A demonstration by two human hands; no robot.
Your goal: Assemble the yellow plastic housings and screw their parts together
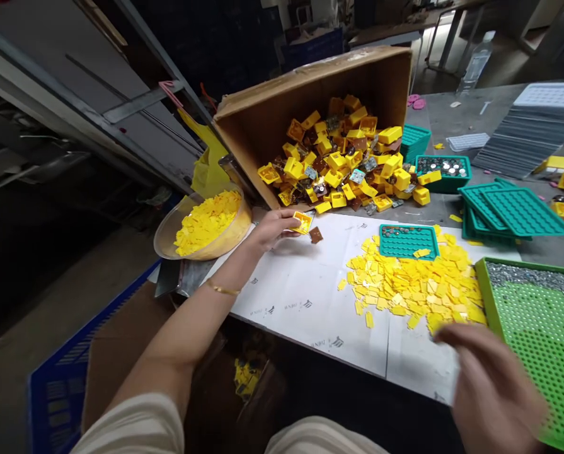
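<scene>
My left hand [273, 229] grips a small yellow plastic housing [303, 222], its hollow side facing up, above the white board [286, 277]. Right beside that housing is a small brown square board [316, 235]; whether it hangs from the housing or lies apart I cannot tell. Near the lower right, my right hand [494, 384] is smeared by motion, its fingers bent, just in front of a spread of flat yellow plastic pieces [414, 287]. What it holds, if anything, does not show. A teal tray [408, 242] with small round parts rests among these pieces.
A tipped cardboard box [253, 113] spills yellow housings [336, 161] at the back. On the left stands a tub [168, 236] of flat yellow pieces. Rightward are a green perforated tray [532, 334] with small metal parts, stacked teal trays [522, 211] and a bottle [477, 63].
</scene>
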